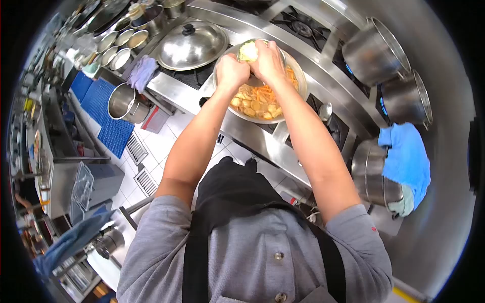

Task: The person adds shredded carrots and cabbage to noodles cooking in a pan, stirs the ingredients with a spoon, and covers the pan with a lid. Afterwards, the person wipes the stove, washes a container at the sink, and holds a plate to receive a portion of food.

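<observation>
Over a wide pan on the stove, my left hand is closed around the near-left rim of a metal bowl. Pale yellow-green chopped food shows inside the bowl. Beside that food, my right hand reaches over the bowl with its fingers curled. Its fingertips are hidden, so what they grip does not show. Below the bowl, the pan holds orange strips that look like carrot and browned yellowish chunks along its near side.
A domed lid lies left of the pan. A ladle rests to the right. Large pots stand along the right, with blue flames below two. A blue cloth drapes over another pot. An empty-looking pot is at left.
</observation>
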`<action>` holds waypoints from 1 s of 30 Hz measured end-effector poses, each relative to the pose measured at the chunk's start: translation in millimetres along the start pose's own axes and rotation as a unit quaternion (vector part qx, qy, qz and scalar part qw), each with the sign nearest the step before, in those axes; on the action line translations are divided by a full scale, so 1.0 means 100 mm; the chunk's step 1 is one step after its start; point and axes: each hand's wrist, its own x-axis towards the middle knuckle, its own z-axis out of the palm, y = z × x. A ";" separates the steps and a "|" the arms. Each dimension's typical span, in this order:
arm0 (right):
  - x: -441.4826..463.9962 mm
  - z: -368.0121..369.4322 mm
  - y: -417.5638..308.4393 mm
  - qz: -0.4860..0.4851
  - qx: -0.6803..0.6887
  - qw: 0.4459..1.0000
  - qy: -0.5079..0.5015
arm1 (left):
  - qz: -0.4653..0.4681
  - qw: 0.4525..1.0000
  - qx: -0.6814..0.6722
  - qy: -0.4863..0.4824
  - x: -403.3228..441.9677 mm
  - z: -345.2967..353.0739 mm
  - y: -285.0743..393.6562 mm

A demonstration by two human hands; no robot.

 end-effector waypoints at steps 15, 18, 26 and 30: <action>0.45 0.00 0.03 -0.148 0.099 0.984 -0.023 | 0.004 0.995 -0.041 0.085 0.16 -0.08 -0.04; 0.48 -0.04 -0.07 -0.139 0.020 0.990 -0.022 | 0.005 0.996 -0.030 0.084 0.21 -0.14 -0.04; 0.61 0.35 0.13 -0.108 0.071 0.991 -0.029 | 0.064 0.992 0.044 0.099 0.41 -0.11 -0.21; 0.70 0.15 0.21 -0.047 0.166 0.984 -0.038 | 0.054 0.994 0.079 0.049 0.43 -0.29 -0.10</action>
